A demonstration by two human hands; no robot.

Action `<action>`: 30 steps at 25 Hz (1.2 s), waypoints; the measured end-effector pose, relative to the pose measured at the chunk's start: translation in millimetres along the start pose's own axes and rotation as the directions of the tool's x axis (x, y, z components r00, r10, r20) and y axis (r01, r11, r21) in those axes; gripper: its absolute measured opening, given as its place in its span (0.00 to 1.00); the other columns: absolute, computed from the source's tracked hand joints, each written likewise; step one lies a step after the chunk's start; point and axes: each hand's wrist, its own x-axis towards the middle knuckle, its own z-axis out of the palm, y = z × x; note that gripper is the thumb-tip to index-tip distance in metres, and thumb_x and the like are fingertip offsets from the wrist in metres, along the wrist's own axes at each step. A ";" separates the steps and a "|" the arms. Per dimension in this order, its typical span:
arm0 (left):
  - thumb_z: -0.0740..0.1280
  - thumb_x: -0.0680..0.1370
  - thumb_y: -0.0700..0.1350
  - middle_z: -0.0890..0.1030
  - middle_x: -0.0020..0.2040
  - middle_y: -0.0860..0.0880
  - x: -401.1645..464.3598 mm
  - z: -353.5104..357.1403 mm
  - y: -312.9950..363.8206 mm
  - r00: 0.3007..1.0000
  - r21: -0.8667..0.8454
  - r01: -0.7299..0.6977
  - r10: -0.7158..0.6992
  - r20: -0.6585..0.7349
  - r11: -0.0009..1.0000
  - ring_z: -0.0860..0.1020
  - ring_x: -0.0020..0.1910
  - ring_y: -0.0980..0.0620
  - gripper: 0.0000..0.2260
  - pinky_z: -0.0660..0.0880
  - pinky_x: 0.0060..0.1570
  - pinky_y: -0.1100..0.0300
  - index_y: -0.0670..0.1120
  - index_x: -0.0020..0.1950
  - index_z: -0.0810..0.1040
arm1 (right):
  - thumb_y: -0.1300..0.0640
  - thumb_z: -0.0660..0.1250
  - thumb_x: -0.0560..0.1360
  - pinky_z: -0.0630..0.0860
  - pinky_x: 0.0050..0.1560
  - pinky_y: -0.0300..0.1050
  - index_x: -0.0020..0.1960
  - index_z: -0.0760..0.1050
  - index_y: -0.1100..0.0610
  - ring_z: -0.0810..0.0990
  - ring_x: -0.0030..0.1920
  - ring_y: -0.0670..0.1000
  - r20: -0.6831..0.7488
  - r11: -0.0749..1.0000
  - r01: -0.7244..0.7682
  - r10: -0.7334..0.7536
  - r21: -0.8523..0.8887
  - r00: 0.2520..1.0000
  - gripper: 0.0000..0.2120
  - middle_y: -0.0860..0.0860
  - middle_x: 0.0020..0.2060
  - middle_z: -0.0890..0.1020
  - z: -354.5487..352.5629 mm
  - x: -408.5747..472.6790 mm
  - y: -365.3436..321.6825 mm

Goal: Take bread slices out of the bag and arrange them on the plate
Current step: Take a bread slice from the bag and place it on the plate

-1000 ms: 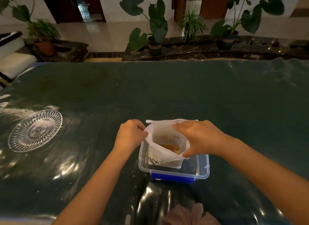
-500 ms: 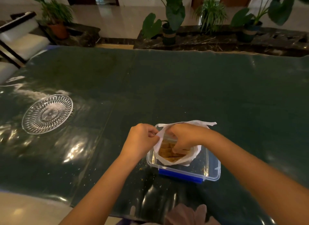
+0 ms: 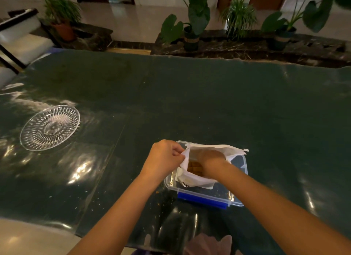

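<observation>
A white bread bag (image 3: 195,180) stands open inside a clear plastic box (image 3: 237,199) with a blue clasp, near the table's front edge. Brown bread slices (image 3: 194,167) show in the bag's mouth. My left hand (image 3: 163,157) pinches the bag's left rim and holds it open. My right hand (image 3: 209,158) is pushed down into the bag; its fingers are hidden by the bag wall and I cannot tell whether they grip a slice. A clear cut-glass plate (image 3: 49,128) lies bare at the left, well apart from the box.
The dark green glossy table (image 3: 190,103) carries scattered crumbs around the box. Potted plants (image 3: 191,27) line a stone ledge beyond the far edge. A white chair (image 3: 20,40) stands at the far left. The table's front-left corner shows the floor below.
My right hand went from holding the bag's right rim to reaching down inside the bag. My left hand kept its hold on the left rim. The camera tilted down.
</observation>
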 end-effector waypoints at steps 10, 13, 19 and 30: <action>0.71 0.71 0.41 0.83 0.36 0.53 9.8 -8.2 2.5 1.000 -0.017 -0.002 0.001 -0.006 1.000 0.81 0.35 0.58 0.08 0.79 0.37 0.63 0.54 0.36 0.79 | 0.54 0.66 0.72 0.80 0.48 0.46 0.47 0.79 0.54 0.80 0.41 0.51 -0.121 0.996 0.011 -0.022 -0.086 0.992 0.07 0.52 0.41 0.83 -28.2 -16.9 12.6; 0.71 0.70 0.43 0.83 0.35 0.54 15.7 -11.4 -0.1 1.000 -0.001 -0.017 0.017 -0.002 1.000 0.80 0.33 0.59 0.07 0.77 0.34 0.65 0.55 0.36 0.79 | 0.55 0.66 0.69 0.81 0.43 0.48 0.44 0.81 0.55 0.80 0.39 0.52 -0.183 0.989 0.106 -0.124 -0.107 0.975 0.07 0.52 0.39 0.83 -49.5 -35.7 17.5; 0.74 0.67 0.51 0.80 0.55 0.60 20.2 -26.0 -3.3 0.983 -0.044 -0.181 0.183 0.032 0.982 0.77 0.50 0.68 0.26 0.76 0.51 0.65 0.58 0.64 0.71 | 0.57 0.68 0.67 0.79 0.36 0.41 0.44 0.82 0.51 0.80 0.35 0.44 -0.263 0.975 0.223 -0.215 0.000 0.941 0.08 0.44 0.33 0.82 -105.2 -76.6 28.0; 0.72 0.70 0.37 0.84 0.44 0.62 18.6 -19.2 44.8 0.882 -0.324 -0.469 0.458 -0.112 0.822 0.82 0.47 0.61 0.16 0.77 0.43 0.69 0.59 0.46 0.81 | 0.56 0.73 0.66 0.79 0.41 0.33 0.44 0.82 0.46 0.81 0.41 0.37 -0.383 0.846 0.505 -0.414 0.174 0.826 0.08 0.42 0.38 0.85 -174.8 -102.6 37.8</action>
